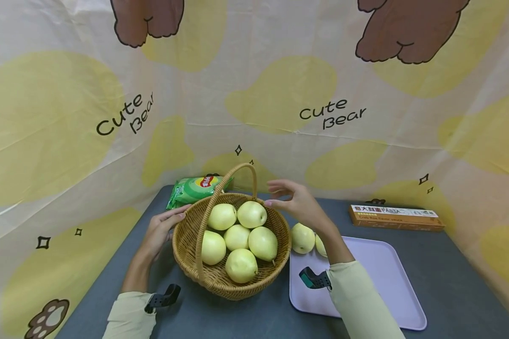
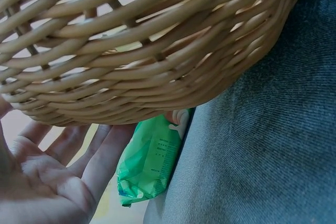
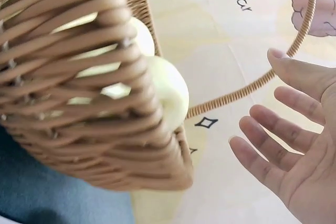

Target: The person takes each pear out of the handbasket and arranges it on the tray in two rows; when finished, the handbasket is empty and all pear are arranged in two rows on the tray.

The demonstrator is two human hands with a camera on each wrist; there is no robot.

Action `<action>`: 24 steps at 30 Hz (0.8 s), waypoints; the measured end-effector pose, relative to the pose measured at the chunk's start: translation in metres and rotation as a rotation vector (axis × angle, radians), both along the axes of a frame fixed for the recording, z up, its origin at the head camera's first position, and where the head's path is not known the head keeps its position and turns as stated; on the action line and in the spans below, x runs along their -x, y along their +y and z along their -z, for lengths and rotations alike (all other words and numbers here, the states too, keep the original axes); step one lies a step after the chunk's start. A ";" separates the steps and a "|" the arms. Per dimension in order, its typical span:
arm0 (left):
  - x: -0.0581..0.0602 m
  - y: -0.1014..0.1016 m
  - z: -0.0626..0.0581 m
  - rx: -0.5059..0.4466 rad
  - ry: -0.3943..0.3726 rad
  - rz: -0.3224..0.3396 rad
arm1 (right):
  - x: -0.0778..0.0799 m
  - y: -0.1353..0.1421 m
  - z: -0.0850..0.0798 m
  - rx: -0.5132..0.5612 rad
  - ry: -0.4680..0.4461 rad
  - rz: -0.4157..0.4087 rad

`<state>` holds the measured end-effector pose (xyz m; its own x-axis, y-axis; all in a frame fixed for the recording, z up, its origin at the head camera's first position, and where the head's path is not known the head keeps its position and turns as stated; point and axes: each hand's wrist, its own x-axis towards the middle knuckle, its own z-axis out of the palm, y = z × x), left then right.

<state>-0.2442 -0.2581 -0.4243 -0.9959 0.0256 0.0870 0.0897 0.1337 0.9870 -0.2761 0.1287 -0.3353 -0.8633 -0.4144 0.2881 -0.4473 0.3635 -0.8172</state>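
Observation:
A wicker basket [image 1: 232, 291] with a tall arched handle [image 1: 209, 214] holds several pale green pears [image 1: 236, 237]. My left hand [image 1: 155, 233] is at its left rim, the fingers stretched along the outside. In the left wrist view, the left palm [image 2: 52, 182] faces the basket's woven wall [image 2: 152, 72], which hides the fingertips. Over the far right rim, my right hand [image 1: 299, 203] is raised with nothing in it. The right wrist view shows that hand [image 3: 294, 145] apart from the pears, its fingers loosely extended near the handle [image 3: 236, 94].
A lilac tray [image 1: 379, 278] lies right of the basket, with two pears [image 1: 303, 238] at its far left, one partly behind the right forearm. A green packet [image 1: 192, 190] sits behind the basket. An orange-brown pasta box [image 1: 396, 218] lies at the back right. Printed cloth surrounds the grey table.

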 end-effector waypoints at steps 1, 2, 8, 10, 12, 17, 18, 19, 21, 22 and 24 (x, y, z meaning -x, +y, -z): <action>0.000 0.000 0.000 -0.001 -0.001 -0.001 | 0.000 -0.002 -0.001 -0.004 -0.005 -0.002; 0.000 0.000 0.000 -0.001 -0.002 0.000 | 0.001 -0.004 -0.002 -0.005 -0.008 -0.004; 0.001 0.000 0.000 -0.020 -0.001 0.002 | 0.006 -0.016 -0.005 -0.029 0.000 -0.022; 0.001 0.000 0.000 -0.021 0.003 0.005 | 0.006 -0.021 -0.007 -0.049 0.004 -0.030; 0.001 0.000 0.000 -0.021 0.006 0.007 | 0.006 -0.025 -0.008 -0.063 0.000 -0.038; 0.001 0.000 0.000 -0.018 0.012 0.012 | 0.005 -0.035 -0.011 -0.093 -0.026 -0.076; 0.001 0.000 0.000 -0.020 0.012 0.011 | 0.006 -0.037 -0.012 -0.101 -0.028 -0.085; 0.001 0.000 0.000 -0.021 0.012 0.011 | 0.006 -0.039 -0.012 -0.106 -0.029 -0.094; 0.001 0.000 0.000 -0.022 0.011 0.008 | 0.007 -0.042 -0.013 -0.112 -0.030 -0.112; 0.001 0.000 0.000 -0.024 0.010 0.007 | 0.007 -0.044 -0.013 -0.113 -0.028 -0.121; 0.001 0.000 0.000 -0.024 0.007 0.003 | 0.008 -0.047 -0.013 -0.114 -0.023 -0.138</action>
<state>-0.2455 -0.2582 -0.4248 -0.9951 0.0265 0.0951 0.0975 0.1094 0.9892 -0.2845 0.0815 -0.3221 -0.8017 -0.5582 0.2137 -0.4813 0.3908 -0.7846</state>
